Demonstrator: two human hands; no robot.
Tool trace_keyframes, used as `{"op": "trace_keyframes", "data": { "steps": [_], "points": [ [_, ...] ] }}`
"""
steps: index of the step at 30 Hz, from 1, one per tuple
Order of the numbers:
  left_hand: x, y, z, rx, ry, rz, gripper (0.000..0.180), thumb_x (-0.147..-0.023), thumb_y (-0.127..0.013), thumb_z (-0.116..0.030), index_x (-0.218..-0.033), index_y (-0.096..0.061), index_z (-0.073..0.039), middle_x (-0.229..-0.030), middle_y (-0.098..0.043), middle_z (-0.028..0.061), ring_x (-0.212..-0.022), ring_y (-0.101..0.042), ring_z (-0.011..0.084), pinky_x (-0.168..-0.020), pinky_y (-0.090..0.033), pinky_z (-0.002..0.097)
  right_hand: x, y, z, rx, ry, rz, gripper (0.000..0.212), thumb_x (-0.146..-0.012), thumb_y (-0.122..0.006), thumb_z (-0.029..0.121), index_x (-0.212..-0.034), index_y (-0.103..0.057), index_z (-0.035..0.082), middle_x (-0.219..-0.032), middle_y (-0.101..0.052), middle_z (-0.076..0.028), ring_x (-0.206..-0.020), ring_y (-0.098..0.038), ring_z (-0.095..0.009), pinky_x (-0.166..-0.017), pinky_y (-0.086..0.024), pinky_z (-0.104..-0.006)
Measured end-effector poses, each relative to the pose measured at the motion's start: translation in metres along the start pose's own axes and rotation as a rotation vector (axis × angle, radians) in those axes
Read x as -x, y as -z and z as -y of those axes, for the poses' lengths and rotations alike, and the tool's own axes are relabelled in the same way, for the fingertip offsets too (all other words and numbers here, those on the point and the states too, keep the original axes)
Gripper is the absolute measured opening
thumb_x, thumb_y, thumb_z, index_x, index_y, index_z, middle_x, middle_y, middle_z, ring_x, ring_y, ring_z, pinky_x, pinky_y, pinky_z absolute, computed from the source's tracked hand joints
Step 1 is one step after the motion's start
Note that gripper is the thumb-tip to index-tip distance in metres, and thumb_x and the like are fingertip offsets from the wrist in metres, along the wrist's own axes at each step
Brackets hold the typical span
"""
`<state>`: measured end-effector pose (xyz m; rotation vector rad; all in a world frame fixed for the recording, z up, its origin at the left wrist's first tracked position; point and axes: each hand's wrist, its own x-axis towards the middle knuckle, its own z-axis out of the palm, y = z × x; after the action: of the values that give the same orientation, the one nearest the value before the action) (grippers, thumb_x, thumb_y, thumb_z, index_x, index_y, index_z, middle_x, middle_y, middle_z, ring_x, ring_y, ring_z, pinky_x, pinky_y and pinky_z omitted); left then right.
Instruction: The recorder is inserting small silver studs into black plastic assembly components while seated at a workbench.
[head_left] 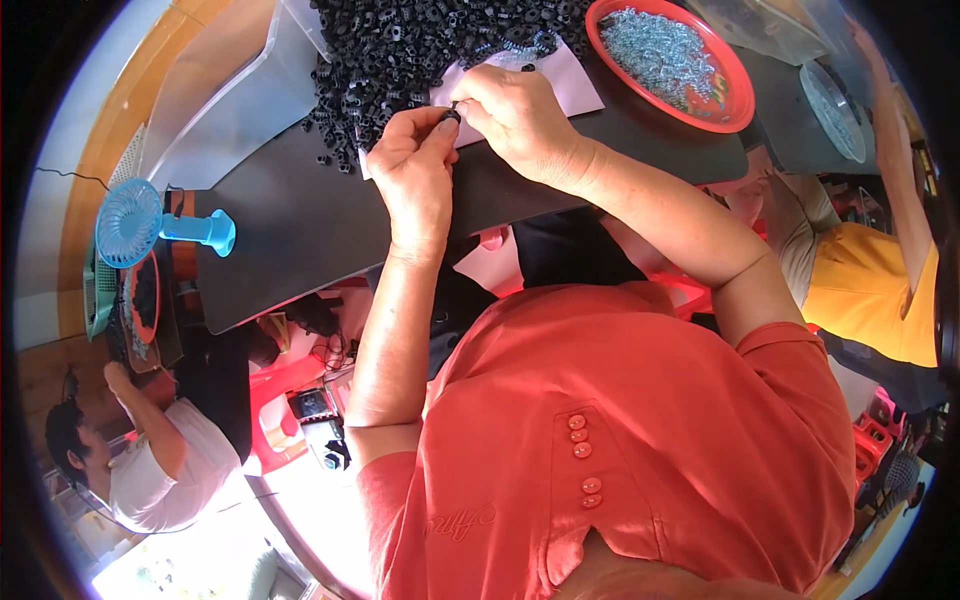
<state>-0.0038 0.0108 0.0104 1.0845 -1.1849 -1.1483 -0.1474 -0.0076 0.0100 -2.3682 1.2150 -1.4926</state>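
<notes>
Over the near edge of a heap of small black plastic parts (400, 55), my two hands meet. A single small black plastic part (451, 116) is pinched between the thumb and fingers of my left hand (415, 175). My right hand (525, 125) is closed in a pinch right at that part, its fingertips touching or nearly touching it. Whatever the right fingertips hold is too small and hidden to make out. Beneath the hands lies a pale pink sheet (572, 88), with several small shiny metal pieces (515, 52) near its far edge.
A red round tray (738, 105) of small silvery pieces stands at the right, beyond it a clear dish (835, 110). At left are a translucent bin (215, 120) and a blue fan (130, 222) on the dark table (300, 235). Co-workers sit left (170, 465) and right (870, 290).
</notes>
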Motion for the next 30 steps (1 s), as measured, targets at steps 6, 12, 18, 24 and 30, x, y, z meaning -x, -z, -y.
{"op": "trace_keyframes", "data": {
  "steps": [6, 12, 18, 24, 30],
  "points": [
    [0.000, 0.000, 0.003, -0.075, -0.024, -0.020, 0.010, -0.083, -0.065, -0.001, -0.092, -0.065, 0.003, -0.074, -0.062, 0.0013, -0.058, -0.050, 0.0061, -0.054, -0.042, 0.0208, 0.001, -0.001, 0.000, -0.003, -0.017, 0.001, 0.007, -0.081, -0.061, 0.009, -0.080, -0.058, 0.003, -0.075, -0.062, -0.014, -0.067, -0.062, -0.035, -0.058, -0.048, -0.0442],
    [-0.002, 0.000, 0.006, -0.011, -0.026, -0.040, 0.010, -0.083, -0.066, -0.001, -0.091, -0.065, 0.004, -0.074, -0.063, 0.0015, -0.058, -0.050, 0.0060, -0.054, -0.042, 0.0209, 0.001, -0.003, -0.005, -0.046, 0.000, -0.009, 0.006, -0.079, -0.060, 0.006, -0.084, -0.061, 0.003, -0.079, -0.064, -0.015, -0.069, -0.063, -0.036, -0.059, -0.049, -0.0443],
    [-0.002, -0.001, 0.006, -0.040, -0.017, -0.052, 0.009, -0.083, -0.066, -0.001, -0.091, -0.066, 0.003, -0.073, -0.063, 0.0016, -0.057, -0.050, 0.0059, -0.054, -0.041, 0.0208, 0.001, -0.005, -0.002, -0.006, 0.056, -0.036, 0.006, -0.076, -0.062, 0.005, -0.080, -0.057, 0.003, -0.074, -0.061, -0.013, -0.068, -0.062, -0.034, -0.058, -0.049, -0.0433],
    [0.000, -0.001, 0.009, -0.002, -0.099, -0.075, 0.007, -0.082, -0.066, 0.001, -0.089, -0.066, 0.003, -0.072, -0.063, 0.0019, -0.057, -0.049, 0.0056, -0.053, -0.041, 0.0208, 0.001, -0.011, 0.000, 0.109, 0.128, -0.074, 0.014, -0.070, -0.065, 0.007, -0.075, -0.051, 0.005, -0.071, -0.057, -0.010, -0.067, -0.061, -0.031, -0.055, -0.048, -0.0417],
    [-0.001, 0.001, 0.010, -0.211, -0.280, -0.097, 0.004, -0.081, -0.066, 0.002, -0.085, -0.065, 0.004, -0.070, -0.063, 0.0024, -0.058, -0.049, 0.0048, -0.052, -0.039, 0.0205, -0.002, -0.006, -0.001, 0.164, 0.199, -0.009, 0.016, -0.070, -0.064, 0.008, -0.077, -0.051, 0.005, -0.072, -0.058, -0.009, -0.069, -0.061, -0.030, -0.055, -0.048, -0.0412]
  ]
}}
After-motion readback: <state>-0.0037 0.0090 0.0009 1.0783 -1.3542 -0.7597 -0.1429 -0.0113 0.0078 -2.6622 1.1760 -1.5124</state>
